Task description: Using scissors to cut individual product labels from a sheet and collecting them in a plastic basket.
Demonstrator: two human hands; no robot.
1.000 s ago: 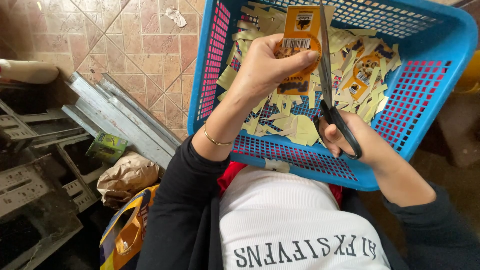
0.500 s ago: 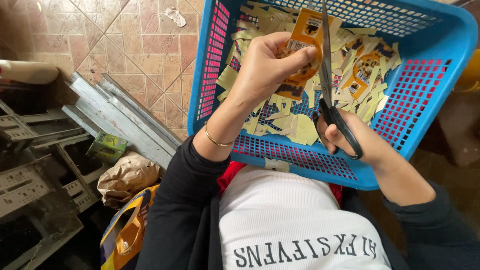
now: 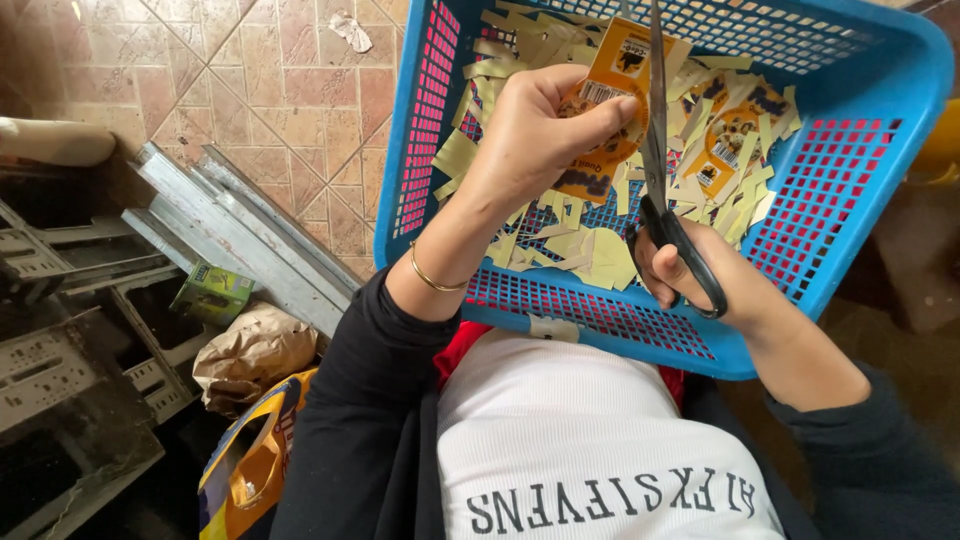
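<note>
The scissors [image 3: 668,170] tips and the blue basket [image 3: 905,130] far rim run off the top edge.

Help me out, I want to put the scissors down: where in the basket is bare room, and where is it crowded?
Bare mesh shows along the blue basket's near edge, below the yellow card strips, and on its right wall. The middle and far part are crowded with strips and orange cards. The left hand holds an orange card; the right hand holds the scissors.
</note>
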